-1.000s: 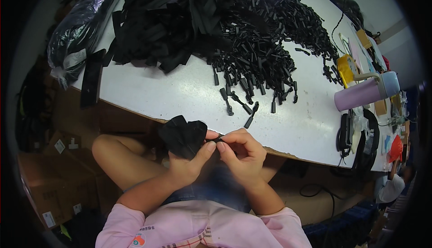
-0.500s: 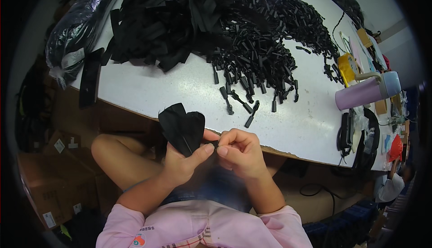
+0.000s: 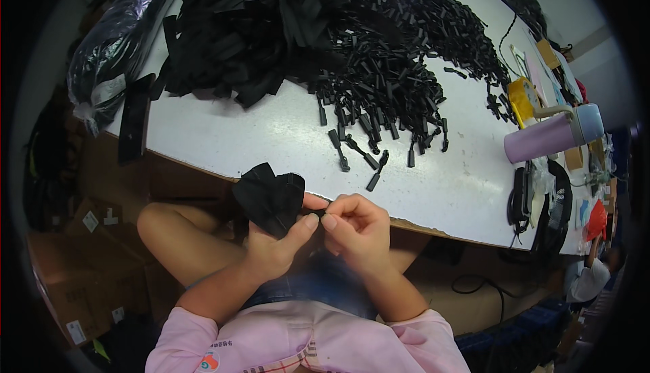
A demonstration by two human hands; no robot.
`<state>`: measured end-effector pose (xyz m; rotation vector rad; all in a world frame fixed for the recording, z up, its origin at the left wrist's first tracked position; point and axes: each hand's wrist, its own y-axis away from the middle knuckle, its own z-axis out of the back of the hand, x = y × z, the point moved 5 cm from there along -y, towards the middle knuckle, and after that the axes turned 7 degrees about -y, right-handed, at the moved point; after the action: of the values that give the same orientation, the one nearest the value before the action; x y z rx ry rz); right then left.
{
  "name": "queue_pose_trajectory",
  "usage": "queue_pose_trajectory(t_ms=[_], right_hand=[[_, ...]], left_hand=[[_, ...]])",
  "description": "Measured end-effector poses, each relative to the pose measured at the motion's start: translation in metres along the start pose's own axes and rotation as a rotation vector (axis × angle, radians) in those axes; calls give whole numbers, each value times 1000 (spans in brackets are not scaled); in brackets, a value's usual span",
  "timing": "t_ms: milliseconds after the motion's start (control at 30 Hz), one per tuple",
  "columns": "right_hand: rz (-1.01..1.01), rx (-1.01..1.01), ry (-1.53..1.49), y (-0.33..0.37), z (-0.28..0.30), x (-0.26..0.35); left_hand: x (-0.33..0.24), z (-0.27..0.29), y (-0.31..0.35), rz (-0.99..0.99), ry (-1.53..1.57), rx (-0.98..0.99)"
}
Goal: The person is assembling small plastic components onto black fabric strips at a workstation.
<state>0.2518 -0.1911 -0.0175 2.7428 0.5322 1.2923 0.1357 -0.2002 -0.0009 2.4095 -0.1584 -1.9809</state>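
Observation:
A folded black zipper strip [image 3: 269, 200] rises in two broad loops from my left hand [image 3: 279, 246], whose fingers and thumb are closed on it. Close beside it on the right, my right hand [image 3: 360, 229] pinches with thumb and forefinger. Between the two hands' fingertips shows a bit of black [image 3: 323, 213], too small to tell whether it is the strip's end or a zipper slider. Both hands are over my lap, at the near edge of the white table [image 3: 271, 133]. Several loose zipper sliders with long black pulls [image 3: 371, 155] lie just beyond them.
A large heap of black zipper strips [image 3: 250, 34] covers the far left, beside a heap of zipper sliders [image 3: 399, 61]. A plastic-wrapped black bundle [image 3: 122, 41] lies at the left edge. A pink bottle [image 3: 542, 139] lies at right. Cardboard boxes [image 3: 95, 278] stand lower left.
The loops of the zipper strip have tipped slightly down and to the left and changed shape. Both hands stay nearly in place, with the fingertips still together.

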Motion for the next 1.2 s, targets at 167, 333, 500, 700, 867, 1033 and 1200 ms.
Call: queue_pose_trajectory(t_ms=[167,333,500,700,867,1033,1200], right_hand=[[594,16,592,7,-7,11],[651,13,690,8,-7,15],[245,141,365,3,1,5],[-20,125,123,6,3,2],[548,151,601,8,-4,17],[815,121,831,15,-14,27],[286,286,451,-1,-5,18]], left_hand=[[4,-3,2,-83,-58,-57],[1,-4,2,-146,-110,-90],[4,-2,3,-36,-97,21],[-1,-1,3,5,-142,86],[-1,2,-1,21,-45,144],[6,6,4,46,-139,96],[3,1,6,-142,-110,41]])
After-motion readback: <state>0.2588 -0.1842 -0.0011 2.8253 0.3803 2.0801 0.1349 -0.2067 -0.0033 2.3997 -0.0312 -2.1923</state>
